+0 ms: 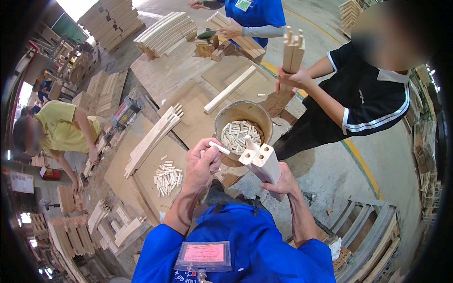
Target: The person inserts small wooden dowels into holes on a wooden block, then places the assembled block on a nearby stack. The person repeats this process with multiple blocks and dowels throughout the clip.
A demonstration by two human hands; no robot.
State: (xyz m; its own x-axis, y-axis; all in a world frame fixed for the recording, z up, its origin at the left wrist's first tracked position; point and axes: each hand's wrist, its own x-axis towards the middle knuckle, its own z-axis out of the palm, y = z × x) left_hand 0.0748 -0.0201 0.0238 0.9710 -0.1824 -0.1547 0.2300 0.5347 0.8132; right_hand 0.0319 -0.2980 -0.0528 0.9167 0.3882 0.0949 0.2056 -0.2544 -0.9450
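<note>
Between the thumb and fingers of my left hand (200, 162) is a short pale wooden dowel (220, 148), pointing toward the wooden bars. My right hand (281, 181) grips several wooden bars (265, 166) bundled together, their drilled end faces tilted up toward me. A dowel (248, 141) sticks out of one bar end, while open holes show in others. Just beyond my hands stands a round bucket (236, 111) with many loose dowels (238, 134) in its bottom. The bars' far ends are partly hidden by my right hand.
A dowel pile (167, 179) and bars with dowelled ends (153, 140) lie on the table (188, 96) at left. A single bar (230, 89) lies beyond. Co-workers in black (373, 94), blue (257, 19) and yellow (61, 125) stand around. A slatted pallet (361, 221) is at right.
</note>
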